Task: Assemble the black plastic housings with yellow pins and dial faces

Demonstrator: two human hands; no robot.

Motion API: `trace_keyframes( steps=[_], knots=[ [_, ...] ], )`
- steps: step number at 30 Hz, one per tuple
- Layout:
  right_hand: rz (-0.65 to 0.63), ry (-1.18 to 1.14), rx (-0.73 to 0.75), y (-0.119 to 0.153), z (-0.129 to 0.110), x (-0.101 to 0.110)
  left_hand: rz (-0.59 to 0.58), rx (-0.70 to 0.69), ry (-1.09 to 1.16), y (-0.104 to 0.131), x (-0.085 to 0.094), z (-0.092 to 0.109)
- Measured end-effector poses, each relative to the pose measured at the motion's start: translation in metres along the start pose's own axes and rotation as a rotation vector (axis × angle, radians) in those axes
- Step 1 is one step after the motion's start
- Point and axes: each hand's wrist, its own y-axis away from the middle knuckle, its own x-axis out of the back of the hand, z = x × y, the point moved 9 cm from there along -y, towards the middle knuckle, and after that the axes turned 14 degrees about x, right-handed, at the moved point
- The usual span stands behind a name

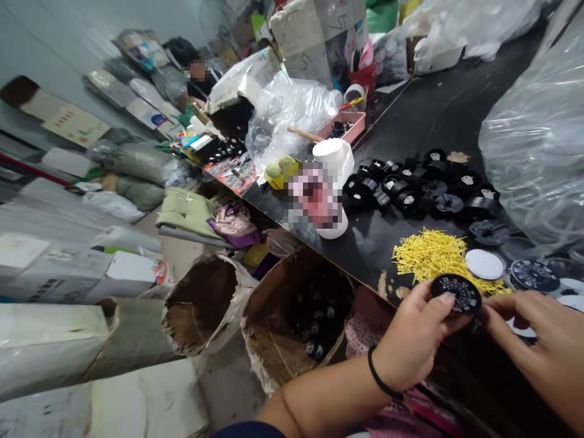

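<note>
My left hand [413,340] and right hand [542,340] pinch a black dial disc [456,293] just beside the yellow sticks [433,252]; below-left, a cardboard bin [274,353] holds black parts.

Black table [438,115] carries yellow sticks [431,252]; black knobs [410,188]; white cup [331,153].

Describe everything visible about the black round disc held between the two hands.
The black disc is flat and round, apparently plastic, with fine white scale markings across its face. It is tilted face-up above the near edge of the black table. The left hand pinches its left rim with thumb and fingers; the right hand touches its right rim with fingertips. Yellow sticks lie just behind it.
</note>
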Motion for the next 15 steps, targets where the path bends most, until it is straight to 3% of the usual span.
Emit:
trace_keyframes(
  steps=[4, 8, 15],
  knots=[
    [0.066, -0.044, 0.053, -0.003, -0.012, 0.013, 0.041, -0.072, -0.069, -0.004, 0.008, 0.003],
    [0.084, -0.125, 0.017, -0.006, -0.022, 0.017, -0.036, -0.053, -0.225, -0.008, 0.002, -0.009],
    [-0.051, -0.207, -0.132, -0.007, -0.019, 0.012, 0.015, -0.107, -0.412, -0.002, -0.004, 0.0]
  ],
)
